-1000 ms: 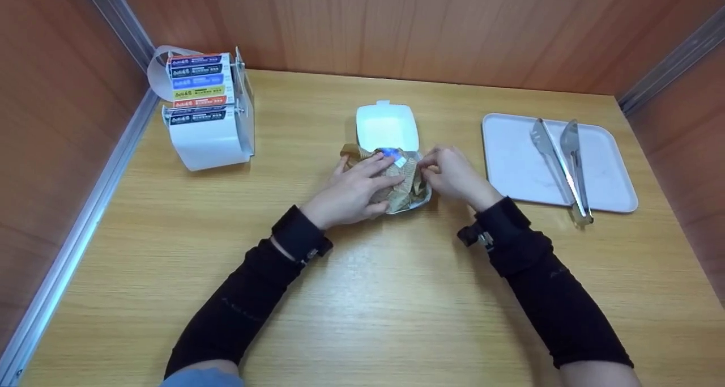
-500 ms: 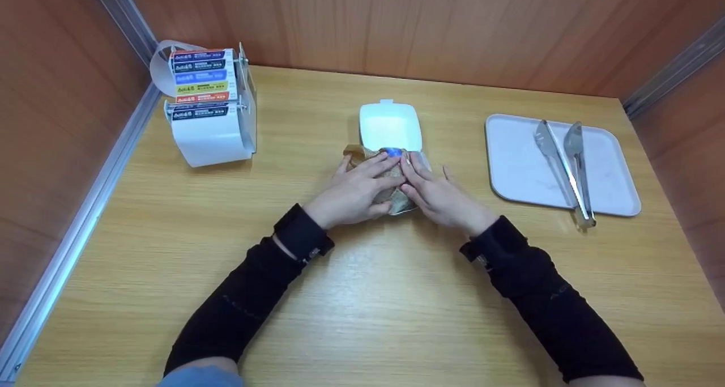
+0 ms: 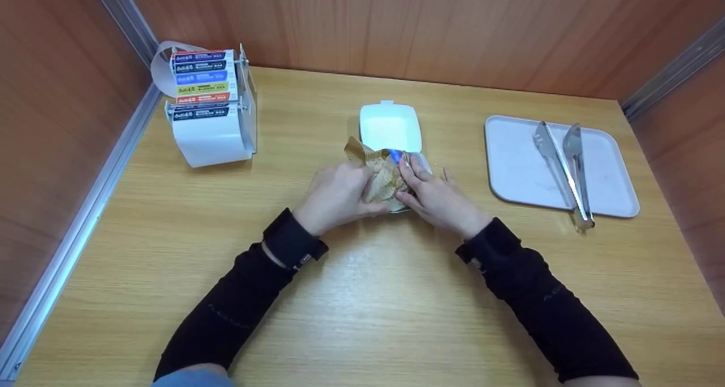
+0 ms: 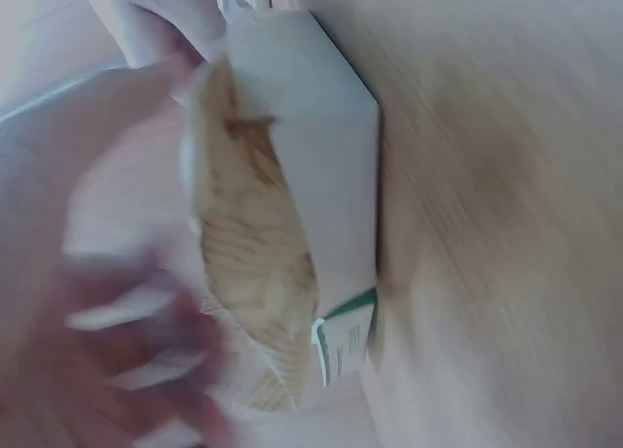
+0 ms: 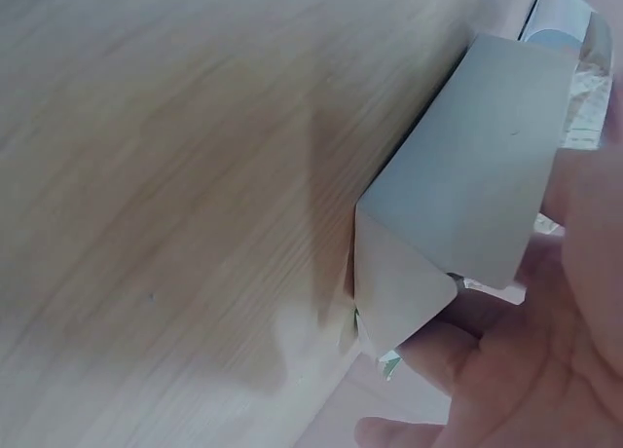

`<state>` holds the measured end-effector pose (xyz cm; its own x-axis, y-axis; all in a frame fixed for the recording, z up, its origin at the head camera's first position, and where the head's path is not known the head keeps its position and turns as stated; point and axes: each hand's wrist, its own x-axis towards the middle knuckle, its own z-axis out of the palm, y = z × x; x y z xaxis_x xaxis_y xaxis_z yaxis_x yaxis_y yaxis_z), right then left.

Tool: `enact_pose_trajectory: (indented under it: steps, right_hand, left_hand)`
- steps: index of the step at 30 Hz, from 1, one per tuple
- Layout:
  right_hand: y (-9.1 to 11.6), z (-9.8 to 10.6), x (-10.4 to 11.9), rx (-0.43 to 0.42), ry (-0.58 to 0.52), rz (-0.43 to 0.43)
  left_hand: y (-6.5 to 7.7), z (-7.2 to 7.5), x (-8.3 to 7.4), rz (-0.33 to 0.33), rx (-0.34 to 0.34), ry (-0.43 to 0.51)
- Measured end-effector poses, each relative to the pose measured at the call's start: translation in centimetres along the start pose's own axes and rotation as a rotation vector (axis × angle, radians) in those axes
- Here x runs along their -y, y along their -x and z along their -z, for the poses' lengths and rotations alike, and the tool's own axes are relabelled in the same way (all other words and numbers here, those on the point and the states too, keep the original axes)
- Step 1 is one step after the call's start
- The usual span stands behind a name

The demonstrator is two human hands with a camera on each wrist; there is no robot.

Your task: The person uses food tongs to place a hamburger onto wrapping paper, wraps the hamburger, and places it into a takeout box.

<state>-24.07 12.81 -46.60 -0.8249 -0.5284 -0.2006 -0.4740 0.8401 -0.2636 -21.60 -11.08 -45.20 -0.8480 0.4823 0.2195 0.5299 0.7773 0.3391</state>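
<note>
A bundle in brown printed paper (image 3: 383,184) sits in an open white clamshell box (image 3: 391,125). What the paper wraps is hidden. My right hand (image 3: 440,201) lies over the bundle's right side, its extended fingers pressing the paper beside a blue label (image 3: 395,156). My left hand (image 3: 337,193) is at the left side, fingers loosely bent and thumb along the front. In the left wrist view its blurred fingertips are beside the paper (image 4: 255,243), which bulges above the box wall (image 4: 326,195). The right wrist view shows the box's outer wall (image 5: 467,166) under my right palm.
On the right, a white tray (image 3: 521,174) carries metal tongs (image 3: 561,160) whose handle end sticks out over its front edge. A dispenser of label rolls (image 3: 207,132) stands at the back left. Wooden panels (image 3: 396,30) enclose the back and sides.
My right hand moved from pinching the paper at the box's right edge onto the bundle. My left hand lifted off the top and drew left, its fingers bending; the left paper flap rose.
</note>
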Motion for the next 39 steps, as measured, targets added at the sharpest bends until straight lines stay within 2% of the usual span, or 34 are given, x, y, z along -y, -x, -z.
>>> enact_pose_trajectory:
  steps: [3,6,11,13,16,19,21,24,27,33,39]
  right_hand:
    - [0.0,-0.1,-0.1,-0.001,-0.005,0.001]
    - [-0.1,-0.1,-0.2,0.001,-0.025,0.000]
    - [0.0,-0.1,-0.4,0.008,-0.086,-0.004]
    - [0.0,-0.1,-0.5,0.009,-0.099,-0.003]
    - [0.0,0.0,-0.5,0.008,-0.100,-0.003]
    - [0.0,-0.1,-0.5,0.012,-0.092,-0.008]
    - [0.0,-0.2,-0.4,0.019,-0.092,-0.008]
    - [0.1,-0.2,-0.1,0.024,-0.093,0.002]
    - [0.2,-0.2,0.2,0.017,-0.106,0.006]
    - [-0.2,-0.4,1.3,-0.037,-0.087,-0.051]
    - [-0.6,-0.4,2.0,-0.076,-0.032,-0.093]
  left_hand:
    - [0.6,0.2,-0.1,0.137,0.097,0.022]
    - [0.8,0.2,-0.2,0.209,0.140,0.070]
    - [0.6,-0.1,-0.6,0.181,0.157,0.198]
    - [0.4,-0.3,-0.7,0.156,0.135,0.227]
    - [0.1,-0.8,-0.8,0.156,0.077,0.236]
    - [-0.1,-1.9,-0.5,0.204,0.034,0.229]
    - [-0.3,-2.7,-0.2,0.268,0.040,0.245]
    - [-0.5,-3.2,0.5,0.363,0.098,0.299]
    - [-0.8,-3.1,1.1,0.428,0.159,0.364]
    - [-0.9,-3.0,1.4,0.433,0.199,0.387]
    - [-0.6,-2.3,1.3,0.390,0.199,0.387]
